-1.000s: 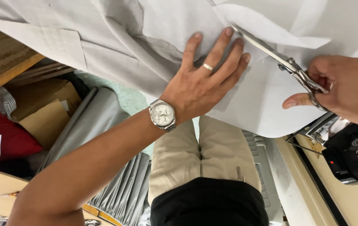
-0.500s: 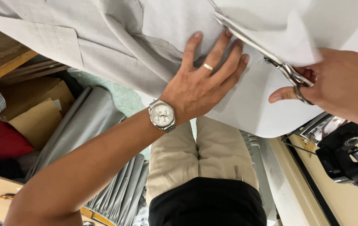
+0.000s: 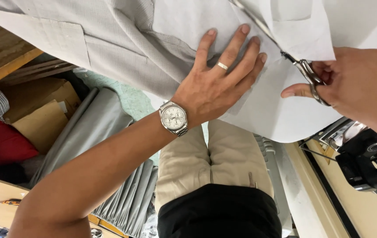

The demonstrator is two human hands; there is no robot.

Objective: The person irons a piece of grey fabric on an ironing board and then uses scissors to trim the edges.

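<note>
Scissors midway through a paper pattern on grey cloth

The left hand (image 3: 217, 86) presses flat, grip open, on the white paper pattern sheet (image 3: 263, 105); the right hand (image 3: 360, 88), grip closed around steel scissors (image 3: 301, 66), has part cut, with more paper uncut at far left.

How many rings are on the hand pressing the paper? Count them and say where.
1. A plain band ring sits on one of the middle fingers of the left hand, which lies flat on the white paper. The thumb is hidden.
</note>
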